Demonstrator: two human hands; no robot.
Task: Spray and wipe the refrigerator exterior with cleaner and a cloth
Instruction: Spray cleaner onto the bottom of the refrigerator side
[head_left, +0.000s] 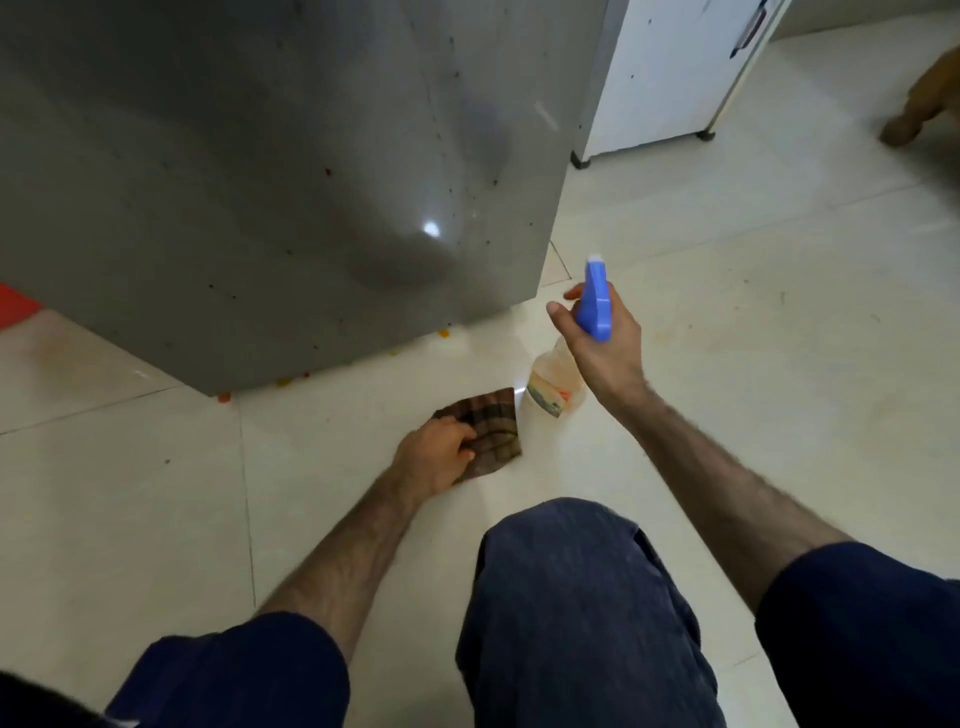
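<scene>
The grey refrigerator (270, 171) fills the upper left, its side panel dotted with dark and orange specks. My right hand (605, 345) grips a spray bottle (558, 387) by its neck; the blue trigger head (596, 299) points up toward the fridge's lower right corner. The bottle is clear with a little pale liquid and a label. My left hand (434, 452) holds a brown checked cloth (491, 428) low over the floor, just in front of the fridge's bottom edge.
Pale floor tiles (779, 291) spread all around. A white cabinet (670, 73) on small black feet stands behind the fridge at the upper right. A brown animal's leg (919, 104) shows at the right edge. Something red (15, 306) lies at the left. My knee (571, 597) is low centre.
</scene>
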